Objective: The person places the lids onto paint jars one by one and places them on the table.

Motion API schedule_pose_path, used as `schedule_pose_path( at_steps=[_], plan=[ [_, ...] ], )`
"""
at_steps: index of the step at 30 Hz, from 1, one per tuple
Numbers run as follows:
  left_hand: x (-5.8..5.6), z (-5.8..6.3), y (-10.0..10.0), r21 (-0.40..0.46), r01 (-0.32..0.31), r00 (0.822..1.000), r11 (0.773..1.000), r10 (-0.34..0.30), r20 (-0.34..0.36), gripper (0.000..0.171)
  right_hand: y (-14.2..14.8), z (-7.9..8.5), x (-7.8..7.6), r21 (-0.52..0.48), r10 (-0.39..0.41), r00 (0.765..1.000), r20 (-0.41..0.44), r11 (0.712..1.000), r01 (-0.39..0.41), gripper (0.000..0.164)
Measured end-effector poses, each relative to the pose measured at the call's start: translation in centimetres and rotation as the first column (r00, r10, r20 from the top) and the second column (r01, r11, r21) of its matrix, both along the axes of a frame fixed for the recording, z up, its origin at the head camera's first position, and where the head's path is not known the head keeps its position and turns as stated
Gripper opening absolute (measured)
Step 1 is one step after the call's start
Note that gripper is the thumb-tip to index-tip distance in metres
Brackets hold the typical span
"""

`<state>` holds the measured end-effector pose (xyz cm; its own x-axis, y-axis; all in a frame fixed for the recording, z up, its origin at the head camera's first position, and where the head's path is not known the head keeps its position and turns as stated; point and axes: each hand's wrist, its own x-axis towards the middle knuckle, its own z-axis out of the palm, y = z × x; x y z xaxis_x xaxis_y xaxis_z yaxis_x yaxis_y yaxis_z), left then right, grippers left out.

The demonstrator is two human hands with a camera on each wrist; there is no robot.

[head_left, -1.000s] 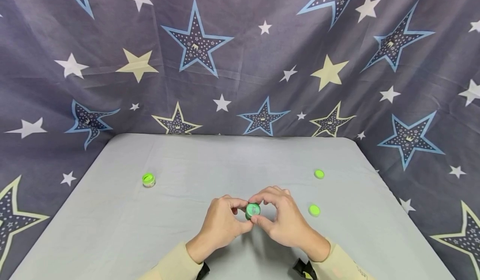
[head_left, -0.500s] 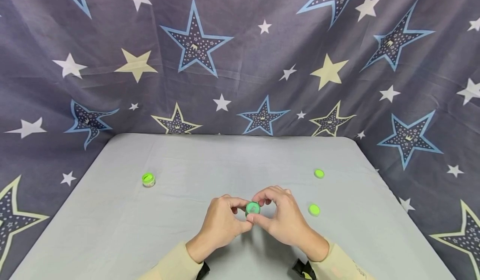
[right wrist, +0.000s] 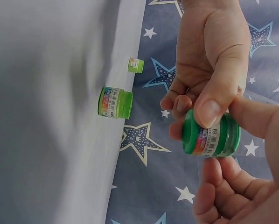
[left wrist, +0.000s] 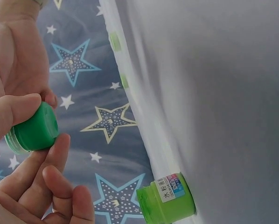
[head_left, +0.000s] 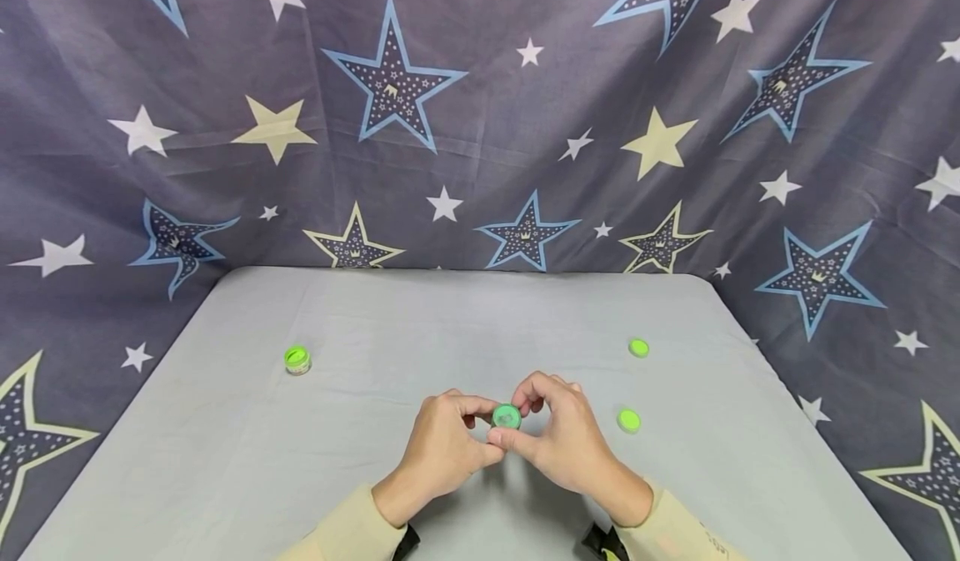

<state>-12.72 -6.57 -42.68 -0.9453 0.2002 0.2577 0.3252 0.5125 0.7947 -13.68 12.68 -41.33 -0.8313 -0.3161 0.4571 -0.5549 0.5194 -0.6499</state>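
A small green paint jar (head_left: 506, 417) is held above the table, its round green top facing up. My left hand (head_left: 442, 448) pinches its labelled side between thumb and fingers. My right hand (head_left: 566, 440) has its thumb across the near rim and its curled fingers at the far right side of the top. In the right wrist view the green paint jar (right wrist: 226, 140) shows its coloured label; part is covered by a thumb. A lime paint jar (head_left: 297, 360) stands at the left of the table.
Two flat lime discs, probably lids, the nearer disc (head_left: 629, 420) and the farther disc (head_left: 638, 348), lie at right. The right wrist view shows two standing lime jars, a nearer jar (right wrist: 115, 102) and a farther jar (right wrist: 136, 65). A star-patterned curtain (head_left: 480, 127) hangs behind the table.
My right thumb has slid left along the jar's rim while the right fingers have shifted right. The left hand and the things on the table stay in place.
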Motion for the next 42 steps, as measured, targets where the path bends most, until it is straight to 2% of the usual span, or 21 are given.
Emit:
schedule_pose_path(
  at_steps=[4, 12, 18, 32, 42],
  plan=[
    [0.0, 0.0, -0.1, -0.003, -0.006, 1.000, 1.000, 0.006, -0.001, 0.027, 0.3, 0.2, -0.1, 0.013, 0.025, 0.999, 0.024, 1.000, -0.025, 0.040],
    [-0.1, 0.0, -0.1, -0.024, 0.004, 1.000, 1.000, -0.005, -0.014, 0.022, 1.2, 0.8, -0.5, -0.010, 0.181, 0.983, 0.033, 0.983, -0.181, 0.056],
    [-0.1, 0.0, -0.1, -0.027, 0.005, 1.000, 1.000, -0.005, -0.009, 0.025, 1.3, 0.9, -0.7, 0.000, 0.219, 0.974, 0.056, 0.976, -0.220, 0.050],
    [-0.1, 0.4, -0.1, -0.006, -0.013, 1.000, 1.000, 0.014, 0.014, 0.026, 0.9, 0.8, -0.6, -0.023, 0.145, 0.985, 0.091, 0.989, -0.144, 0.038],
    [-0.1, 0.4, -0.1, 0.010, -0.008, 1.000, 1.000, 0.008, 0.001, 0.027, 0.4, 0.5, -0.2, -0.018, 0.041, 0.995, 0.090, 0.999, -0.039, 0.038]
  ],
)
